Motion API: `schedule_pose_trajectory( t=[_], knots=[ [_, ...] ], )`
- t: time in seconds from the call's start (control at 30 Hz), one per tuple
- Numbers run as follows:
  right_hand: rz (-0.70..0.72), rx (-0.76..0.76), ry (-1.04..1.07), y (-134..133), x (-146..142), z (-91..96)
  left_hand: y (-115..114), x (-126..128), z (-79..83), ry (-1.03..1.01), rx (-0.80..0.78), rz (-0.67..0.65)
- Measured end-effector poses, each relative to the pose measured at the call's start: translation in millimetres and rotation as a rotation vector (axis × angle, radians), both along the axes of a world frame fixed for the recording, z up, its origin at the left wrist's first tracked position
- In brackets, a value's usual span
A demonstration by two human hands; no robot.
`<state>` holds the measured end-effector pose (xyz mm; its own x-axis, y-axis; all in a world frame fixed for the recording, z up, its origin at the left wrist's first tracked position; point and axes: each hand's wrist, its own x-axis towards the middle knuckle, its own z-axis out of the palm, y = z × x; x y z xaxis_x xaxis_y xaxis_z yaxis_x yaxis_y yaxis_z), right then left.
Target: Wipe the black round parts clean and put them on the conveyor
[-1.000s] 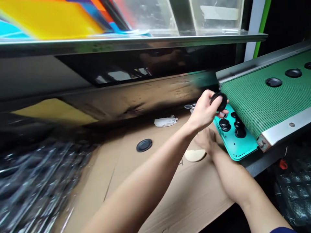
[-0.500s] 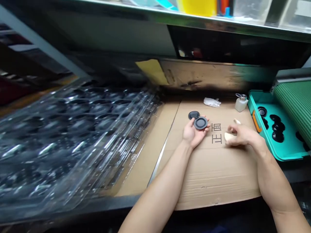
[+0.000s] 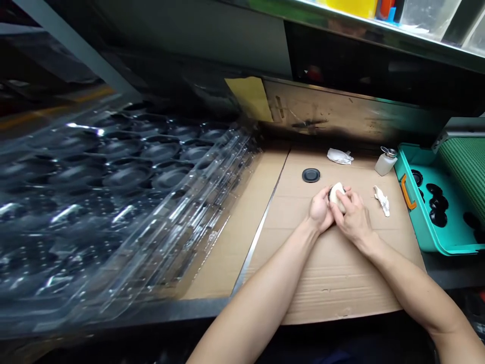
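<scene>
My left hand (image 3: 321, 210) is closed around a round black plastic part (image 3: 331, 193), of which only a dark edge shows. My right hand (image 3: 354, 215) pinches a cream-white pad (image 3: 338, 196) and presses it onto the face of that part. The two hands meet over the cardboard sheet (image 3: 341, 273). Just beyond them a black disc-like part (image 3: 310, 175) lies flat. A crumpled white tissue (image 3: 382, 200) is to the right of my right hand.
A white pump bottle (image 3: 385, 163) and a folded white cloth (image 3: 340, 156) stand at the back. On the right sits a teal bin (image 3: 428, 237) holding several black parts, beside a green conveyor belt (image 3: 466, 162). Stacked clear plastic trays (image 3: 151, 212) fill the left. A shelf overhangs.
My right hand has moved left with the cream-white pad, from beside the tissue onto the black part in my left hand. The view has shifted slightly; the other disc stays put.
</scene>
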<state>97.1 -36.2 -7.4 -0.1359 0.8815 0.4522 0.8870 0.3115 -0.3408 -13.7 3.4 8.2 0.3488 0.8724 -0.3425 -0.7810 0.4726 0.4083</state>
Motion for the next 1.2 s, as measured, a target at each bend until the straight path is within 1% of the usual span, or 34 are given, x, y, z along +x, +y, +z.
schedule_pose_trajectory(
  t=[0.07, 0.1, 0.2, 0.23, 0.33, 0.37, 0.47, 0.6, 0.7, 0.73, 0.77, 0.87, 0.97, 1.03, 1.1, 1.13, 1.2],
  knots=[
    [0.048, 0.006, -0.065, 1.1, -3.9, -4.8, 2.5, -4.4, -0.3, 0.011, -0.01, -0.006],
    [0.039, 0.012, -0.088, 3.6, -4.0, -5.4, 4.1, -6.2, -0.7, 0.009, -0.001, -0.008],
    [-0.066, 0.034, -0.138, 12.4, -1.3, -4.3, 8.0, -8.3, -2.8, 0.007, 0.031, 0.001],
    [-0.068, 0.04, -0.155, 14.1, -0.5, -3.9, 8.7, -8.2, -3.8, 0.013, 0.029, 0.002],
    [0.026, 0.043, -0.21, 15.1, 0.8, -4.0, 9.7, -7.5, -7.4, 0.032, 0.024, -0.013],
    [0.013, 0.036, -0.212, 14.6, 0.9, -4.3, 9.8, -7.4, -8.7, 0.039, 0.03, -0.015],
    [-0.102, 0.023, -0.199, 12.4, 0.9, -6.0, 10.0, -8.0, -12.7, 0.056, 0.048, -0.01],
    [0.027, 0.047, -0.232, 13.9, 3.9, -7.2, 11.8, -8.6, -17.5, 0.046, 0.045, -0.033],
    [-0.084, 0.035, -0.112, 24.9, 13.8, -2.2, 14.2, -6.7, -19.6, 0.049, 0.064, -0.005],
    [-0.1, 0.037, -0.053, 28.5, 17.5, -0.2, 14.8, -5.7, -19.8, 0.049, 0.067, 0.001],
    [-0.084, 0.037, 0.007, 31.0, 20.7, 1.4, 15.3, -4.6, -19.8, 0.044, 0.071, 0.002],
    [0.024, -0.003, 0.157, 30.6, 24.7, 3.2, 16.0, -2.0, -18.5, 0.012, 0.103, -0.007],
    [0.04, -0.091, 0.247, 23.0, 21.1, 3.1, 15.1, -0.3, -17.2, 0.0, 0.114, 0.008],
    [0.057, -0.162, 0.268, 19.1, 15.8, 4.1, 13.6, 0.9, -16.8, 0.006, 0.103, 0.023],
    [0.061, -0.215, 0.238, 18.3, 9.7, 6.4, 12.1, 2.6, -17.0, 0.011, 0.105, 0.035],
    [0.04, -0.224, 0.207, 19.2, 6.9, 8.0, 11.5, 3.7, -17.3, 0.014, 0.112, 0.038],
    [-0.052, -0.215, 0.145, 22.1, 2.5, 11.2, 10.8, 5.9, -18.7, 0.019, 0.131, 0.045]
  ],
)
